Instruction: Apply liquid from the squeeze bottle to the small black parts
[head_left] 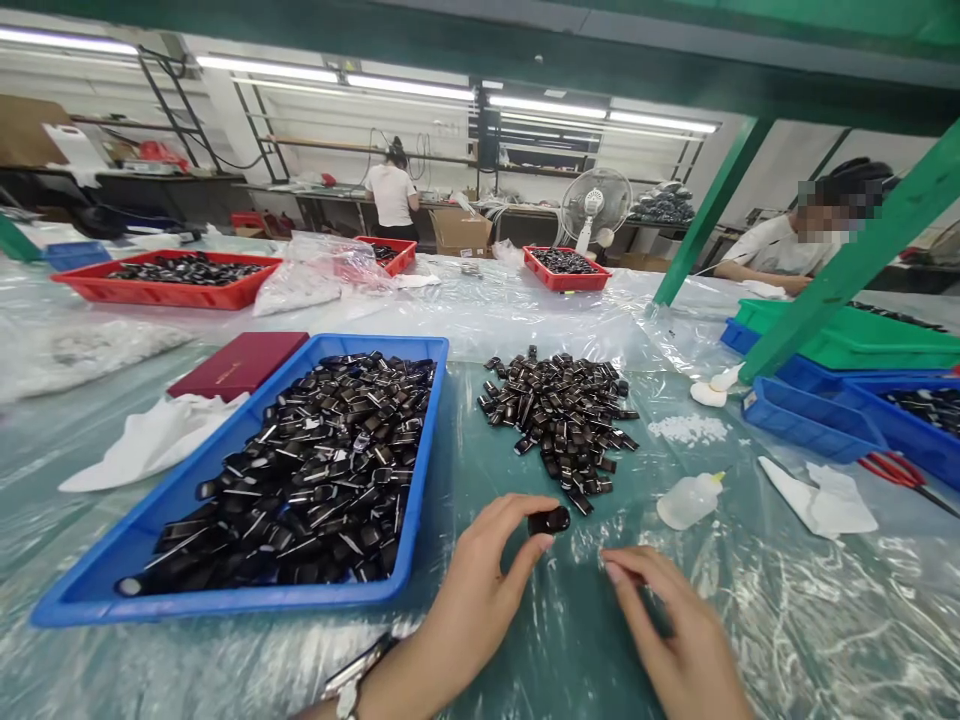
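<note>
A small glossy black plastic piece (549,520) is pinched between the thumb and fingers of my left hand (491,565), just above the green table. To its right, my right hand (667,620) has thumb and forefinger pressed together; anything between the tips is too small to make out. Beyond both hands lies a loose pile of similar black pieces (559,410). On the left, a blue tray (409,560) is heaped with more of them. Small white bits (690,430) are scattered right of the pile, and a squeeze bottle (688,502) with a yellowish tip lies nearby.
A dark red box (240,362) and white cloth (161,440) flank the tray. At right are blue bins (814,418), red-handled pliers (896,470), white paper (825,500) and a slanting green post (847,250). Red trays (169,290) stand farther back; two people work beyond.
</note>
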